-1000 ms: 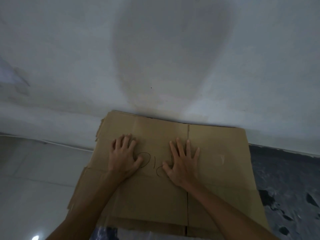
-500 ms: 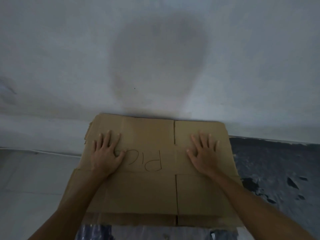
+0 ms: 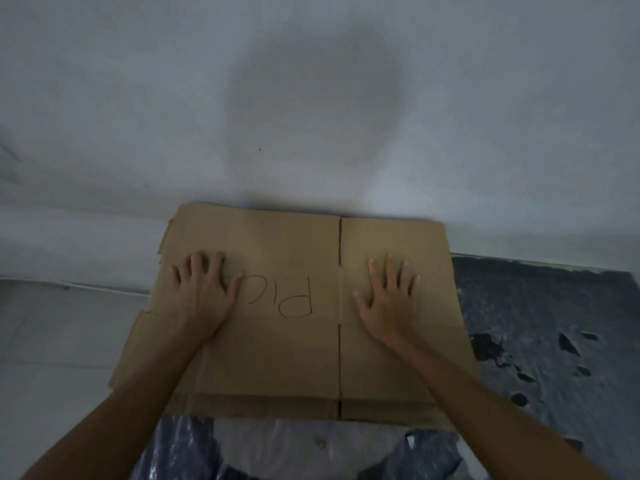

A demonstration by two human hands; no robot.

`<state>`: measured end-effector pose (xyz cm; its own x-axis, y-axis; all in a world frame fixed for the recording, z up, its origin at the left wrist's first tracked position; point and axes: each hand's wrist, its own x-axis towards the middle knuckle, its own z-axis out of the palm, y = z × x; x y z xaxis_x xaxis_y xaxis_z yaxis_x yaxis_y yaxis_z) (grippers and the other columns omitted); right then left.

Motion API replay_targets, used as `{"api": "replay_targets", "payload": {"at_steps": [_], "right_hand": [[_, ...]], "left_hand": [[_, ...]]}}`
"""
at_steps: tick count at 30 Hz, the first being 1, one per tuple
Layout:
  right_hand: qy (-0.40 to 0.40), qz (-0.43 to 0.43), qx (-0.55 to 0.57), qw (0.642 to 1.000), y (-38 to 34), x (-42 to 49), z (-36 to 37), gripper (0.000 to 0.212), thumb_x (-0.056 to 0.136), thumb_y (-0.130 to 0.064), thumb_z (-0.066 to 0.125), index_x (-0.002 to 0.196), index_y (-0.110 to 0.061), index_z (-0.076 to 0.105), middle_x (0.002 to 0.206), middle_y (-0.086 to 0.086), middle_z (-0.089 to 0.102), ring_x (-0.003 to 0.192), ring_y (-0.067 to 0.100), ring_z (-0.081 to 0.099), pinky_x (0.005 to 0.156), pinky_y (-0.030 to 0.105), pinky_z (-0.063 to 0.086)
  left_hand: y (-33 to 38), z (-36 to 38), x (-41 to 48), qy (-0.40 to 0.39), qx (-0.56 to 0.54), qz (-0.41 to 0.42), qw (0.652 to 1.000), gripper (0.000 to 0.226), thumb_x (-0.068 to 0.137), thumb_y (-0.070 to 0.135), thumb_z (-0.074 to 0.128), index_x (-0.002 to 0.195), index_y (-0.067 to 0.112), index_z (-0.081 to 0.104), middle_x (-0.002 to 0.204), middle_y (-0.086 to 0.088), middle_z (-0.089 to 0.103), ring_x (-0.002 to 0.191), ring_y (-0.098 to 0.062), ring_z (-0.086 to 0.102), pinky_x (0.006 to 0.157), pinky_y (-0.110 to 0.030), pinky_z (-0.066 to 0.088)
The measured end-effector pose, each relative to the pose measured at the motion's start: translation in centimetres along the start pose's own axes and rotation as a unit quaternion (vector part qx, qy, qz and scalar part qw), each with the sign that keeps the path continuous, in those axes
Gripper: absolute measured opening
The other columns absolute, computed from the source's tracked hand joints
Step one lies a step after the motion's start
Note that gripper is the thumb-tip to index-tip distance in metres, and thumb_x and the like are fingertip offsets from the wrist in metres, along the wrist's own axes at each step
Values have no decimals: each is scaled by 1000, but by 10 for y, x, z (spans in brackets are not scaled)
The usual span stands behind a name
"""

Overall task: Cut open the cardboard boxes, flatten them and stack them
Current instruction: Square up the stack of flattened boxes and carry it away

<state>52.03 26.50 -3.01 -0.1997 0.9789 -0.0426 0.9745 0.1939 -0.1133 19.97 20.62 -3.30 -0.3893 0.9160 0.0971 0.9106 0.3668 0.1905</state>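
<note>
Flattened brown cardboard box point(image 3: 284, 355), under flat left hand point(image 3: 204, 296) and right hand point(image 3: 389, 303), grip released, could spring at creases or skew.

The left hand point(image 3: 204, 296) and the right hand point(image 3: 389, 301) are bare. The left forearm point(image 3: 138, 386) and right forearm point(image 3: 478, 386) are bare too, slender, uncovered as far as the near edge shows them.

The top cardboard point(image 3: 287, 358) is brown and lies flat on the floor point(image 3: 52, 341), its far edge touching the wall point(image 3: 311, 98). A slit runs down its middle, and "PIC" is handwritten on it, upside down. More flat sheets point(image 3: 138, 344) stick out under its left and near edges.
</note>
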Motion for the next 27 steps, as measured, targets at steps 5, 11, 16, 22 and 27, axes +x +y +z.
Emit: {"api": "replay_targets", "payload": {"at_steps": [5, 11, 16, 22, 27], "right_hand": [[-2, -1, 1, 1000, -28, -43, 7, 86, 79, -74, 34, 147, -22, 37, 157, 14, 26, 141, 49, 17, 109, 68, 13], [4, 5, -15, 1000, -26, -47, 12, 87, 78, -74, 35, 148, -22, 35, 158, 11, 23, 142, 47, 14, 110, 67, 8], [-2, 5, -25, 1000, -28, -45, 23, 87, 78, -75, 34, 148, -23, 35, 158, 10, 24, 142, 46, 16, 109, 65, 6], [-33, -5, 56, 998, -1, -31, -16, 88, 78, -74, 32, 148, -21, 32, 155, 11, 25, 142, 36, 21, 115, 57, 13], [-11, 287, 237, 928, 71, -30, -55, 105, 71, -65, 70, 151, -25, 15, 157, 12, 12, 142, 39, 16, 114, 57, 21]], "left_hand": [[13, -6, -26, -61, -18, -27, 998, 70, 90, 55, 21, 145, 17, 40, 150, -18, 33, 139, -41, 24, 113, -58, 16], [14, 3, -87, -50, -20, -20, 998, 75, 89, 63, 25, 152, 22, 26, 160, -13, 16, 145, -39, 13, 114, -57, 9], [10, 14, -83, -56, -8, -24, 998, 75, 88, 64, 25, 151, 22, 29, 159, -13, 18, 145, -39, 14, 113, -59, 9], [14, -18, -77, -77, -33, -30, 996, 79, 84, 67, 22, 150, 25, 31, 159, -11, 18, 145, -37, 14, 115, -55, 12], [30, -41, -132, 16, -205, -177, 962, 75, 86, 50, 55, 149, 22, 26, 160, -8, 11, 147, -28, 2, 115, -54, 17]]}}
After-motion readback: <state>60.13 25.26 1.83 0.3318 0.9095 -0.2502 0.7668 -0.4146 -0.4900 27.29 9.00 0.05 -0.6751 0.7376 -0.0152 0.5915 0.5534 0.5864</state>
